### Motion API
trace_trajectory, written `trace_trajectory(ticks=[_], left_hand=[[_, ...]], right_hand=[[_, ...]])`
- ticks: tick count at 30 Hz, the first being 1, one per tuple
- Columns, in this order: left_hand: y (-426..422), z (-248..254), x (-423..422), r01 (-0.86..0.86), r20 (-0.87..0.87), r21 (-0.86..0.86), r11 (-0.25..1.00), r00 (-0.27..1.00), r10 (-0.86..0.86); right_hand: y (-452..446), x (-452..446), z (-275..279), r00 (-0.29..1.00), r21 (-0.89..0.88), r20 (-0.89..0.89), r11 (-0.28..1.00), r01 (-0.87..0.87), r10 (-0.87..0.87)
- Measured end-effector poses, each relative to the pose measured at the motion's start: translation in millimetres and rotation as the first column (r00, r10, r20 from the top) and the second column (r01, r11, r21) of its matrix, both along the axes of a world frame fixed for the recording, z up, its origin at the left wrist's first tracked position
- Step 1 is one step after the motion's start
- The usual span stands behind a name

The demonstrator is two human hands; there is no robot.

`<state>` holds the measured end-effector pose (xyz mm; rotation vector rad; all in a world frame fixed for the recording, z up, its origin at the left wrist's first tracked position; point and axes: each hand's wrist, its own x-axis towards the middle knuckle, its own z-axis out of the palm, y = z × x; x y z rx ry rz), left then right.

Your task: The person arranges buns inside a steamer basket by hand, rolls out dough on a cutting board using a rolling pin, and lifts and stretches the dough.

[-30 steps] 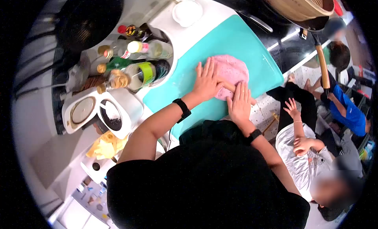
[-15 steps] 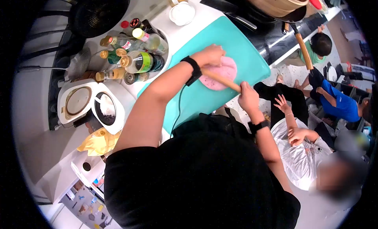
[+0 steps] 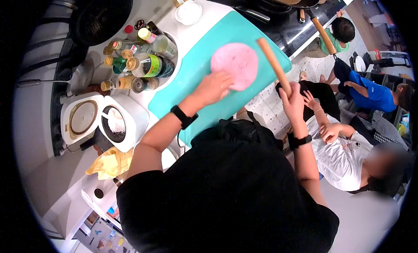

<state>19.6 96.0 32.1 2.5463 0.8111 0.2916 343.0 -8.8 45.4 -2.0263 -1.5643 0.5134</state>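
Observation:
A flat round of pink dough point(image 3: 237, 63) lies on the turquoise mat point(image 3: 207, 42). At its lower left edge is my left hand point(image 3: 214, 87), fingers curled onto the rim of the dough and slightly blurred. My right hand point(image 3: 293, 104) is closed around one end of a wooden rolling pin point(image 3: 273, 63). The pin is raised off the dough, to its right near the mat's edge, and points up and away from me.
Left of the mat stands a white bin of sauce bottles point(image 3: 152, 66), with an open rice cooker point(image 3: 124, 122) nearer. A white-lidded jar point(image 3: 188, 13) and a black stove point(image 3: 278, 22) are beyond. A person in a white shirt point(image 3: 335, 155) is close on my right; others are farther off.
The rolling pin has come off the dough, up and to the right. My left hand has moved from the dough's far edge to its near left edge. The dough now lies flatter.

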Motion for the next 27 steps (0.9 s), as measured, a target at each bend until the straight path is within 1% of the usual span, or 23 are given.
trace_trajectory(ticks=[1, 2, 3, 4, 5, 6, 8, 9, 10, 11, 12, 13, 14, 15, 17, 19, 20, 21, 22, 23, 25, 26, 27], left_hand=[[-16.9, -28.3, -7.8, -0.011, 0.037, -0.003, 1.0, 0.999, 0.011], [-27.2, -32.3, -10.5, -0.024, 0.075, -0.006, 1.0, 0.997, 0.025], [-36.5, -36.9, -12.2, -0.029, 0.072, -0.009, 1.0, 0.997, 0.029], [-41.5, -30.6, -10.6, -0.225, 0.063, -0.095, 0.97, 0.971, 0.231], [-44.2, -26.2, -10.3, -0.409, 0.034, -0.18, 0.895, 0.907, 0.421], [-40.2, -25.1, -11.3, -0.408, 0.027, -0.187, 0.894, 0.907, 0.419], [-18.3, -30.2, -10.4, -0.477, 0.272, 0.049, 0.877, 0.852, 0.448], [-11.1, -39.0, -5.0, -0.475, 0.271, 0.045, 0.879, 0.852, 0.447], [-5.6, -55.4, 2.4, -0.499, 0.124, 0.147, 0.854, 0.866, 0.485], [2.2, -68.4, 7.1, -0.505, -0.023, 0.251, 0.826, 0.85, 0.526], [12.1, -76.9, 8.8, -0.505, -0.025, 0.247, 0.827, 0.85, 0.527], [21.1, -82.1, 10.5, -0.456, -0.054, 0.238, 0.858, 0.875, 0.48], [33.1, -88.0, 12.5, -0.402, -0.084, 0.227, 0.887, 0.9, 0.429], [49.7, -95.6, 16.7, -0.398, -0.088, 0.219, 0.891, 0.901, 0.425], [88.5, -101.4, 30.3, -0.375, -0.121, 0.293, 0.88, 0.898, 0.423], [125.6, -103.5, 46.2, -0.379, -0.131, 0.263, 0.887, 0.897, 0.422], [143.8, -105.1, 56.7, -0.386, -0.131, 0.242, 0.89, 0.896, 0.424], [162.4, -108.5, 66.9, -0.389, -0.132, 0.234, 0.891, 0.895, 0.426], [182.3, -109.0, 73.7, -0.399, -0.119, 0.266, 0.878, 0.89, 0.44], [193.7, -108.8, 74.8, -0.404, -0.109, 0.295, 0.866, 0.886, 0.451], [182.9, -101.8, 70.0, -0.391, -0.107, 0.261, 0.883, 0.897, 0.429], [173.7, -94.0, 68.1, -0.374, -0.093, 0.24, 0.896, 0.91, 0.404], [150.3, -98.1, 59.8, -0.38, -0.096, 0.183, 0.907, 0.911, 0.401]], right_hand=[[8.4, -9.8, 4.6, 0.997, -0.083, 0.051, 0.995, -0.053, 0.058], [16.1, -20.3, 2.1, 0.987, -0.018, 0.098, 0.991, -0.129, 0.13], [24.6, -30.5, -0.3, 0.965, 0.023, 0.128, 0.972, -0.233, 0.228], [34.0, -44.1, 1.4, 0.945, -0.051, 0.164, 0.959, -0.279, 0.284], [41.0, -57.4, 1.9, 0.921, -0.13, 0.193, 0.939, -0.319, 0.339], [47.0, -69.6, -4.3, 0.922, -0.137, 0.187, 0.938, -0.318, 0.34], [55.9, -89.1, -26.1, 0.819, -0.204, 0.392, 0.908, -0.366, 0.419], [53.9, -96.7, -40.7, 0.82, -0.208, 0.392, 0.908, -0.364, 0.418], [50.1, -104.2, -61.4, 0.818, -0.084, 0.452, 0.93, -0.357, 0.354], [47.8, -110.7, -80.4, 0.815, 0.041, 0.504, 0.935, -0.352, 0.285], [40.2, -116.6, -92.2, 0.858, -0.023, 0.415, 0.946, -0.324, 0.304], [47.0, -118.5, -94.3, 0.858, -0.03, 0.413, 0.946, -0.324, 0.307], [55.0, -119.9, -97.1, 0.86, -0.029, 0.431, 0.957, -0.289, 0.272], [63.2, -119.5, -100.6, 0.86, -0.03, 0.45, 0.967, -0.253, 0.239], [106.5, -111.4, -104.0, 0.861, -0.015, 0.462, 0.973, -0.231, 0.212], [159.4, -101.6, -105.5, 0.897, 0.052, 0.431, 0.99, -0.129, 0.094], [189.2, -92.9, -108.0, 0.895, 0.045, 0.434, 0.991, -0.129, 0.097], [217.5, -85.2, -110.4, 0.904, 0.054, 0.423, 0.995, -0.084, 0.053], [234.7, -83.1, -110.8, 0.914, 0.067, 0.406, 0.997, -0.035, 0.004], [238.8, -83.1, -110.2, 0.916, 0.063, 0.401, 0.998, -0.03, 0.003], [238.0, -79.4, -107.0, 0.899, 0.075, 0.433, 0.992, -0.104, 0.061], [213.9, -82.1, -99.4, 0.886, 0.023, 0.447, 0.989, -0.146, 0.121], [180.1, -84.1, -104.6, 0.892, -0.007, 0.416, 0.981, -0.192, 0.177]])
